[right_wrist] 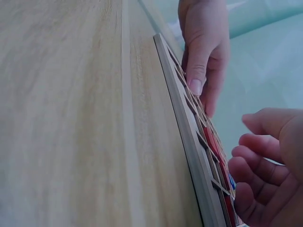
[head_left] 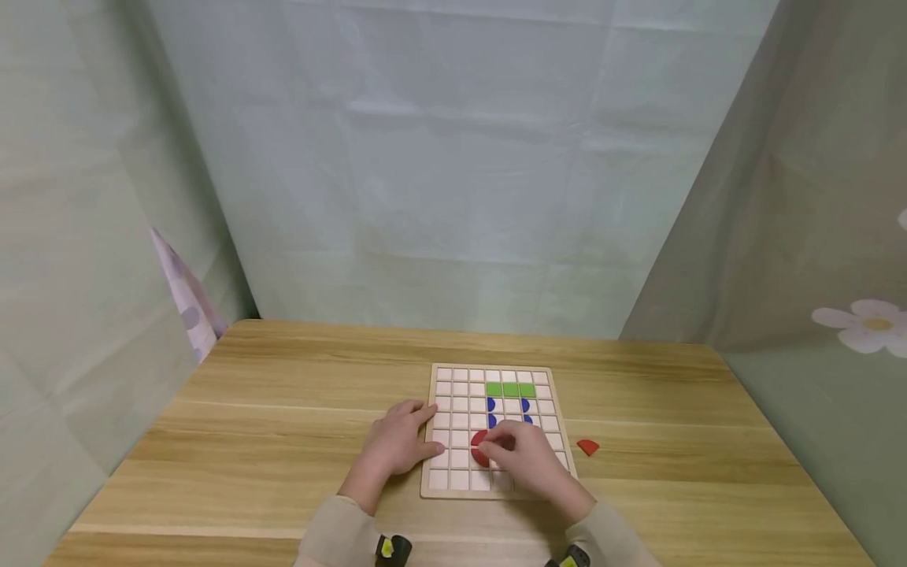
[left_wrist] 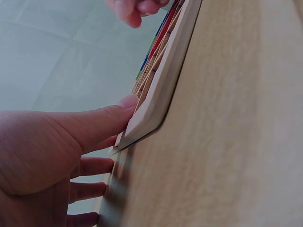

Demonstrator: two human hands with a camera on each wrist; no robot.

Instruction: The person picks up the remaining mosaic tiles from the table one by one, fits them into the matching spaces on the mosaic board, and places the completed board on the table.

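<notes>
A light wooden grid board (head_left: pixel 441 480) with white squares lies on the table. My left hand (head_left: pixel 398 439) rests at its left edge, thumb on the frame, fingers extended; the left wrist view shows the thumb (left_wrist: pixel 109 123) on the rim. My right hand (head_left: pixel 527 457) is over the board's lower right, with loosely bent fingers beside red quarter-circle pieces (head_left: pixel 478 439). No piece shows between its thumb and fingers in the right wrist view. That hand hides several squares. Green squares (head_left: pixel 510 390) form a row above blue half-circles (head_left: pixel 491 405).
A loose red quarter-circle piece (head_left: pixel 587 447) lies on the wooden table (head_left: pixel 659 409), right of the board. Pale cloth (head_left: pixel 453 197) hangs behind the table and at both sides. Black devices with yellow marks (head_left: pixel 393 549) are on the wrists.
</notes>
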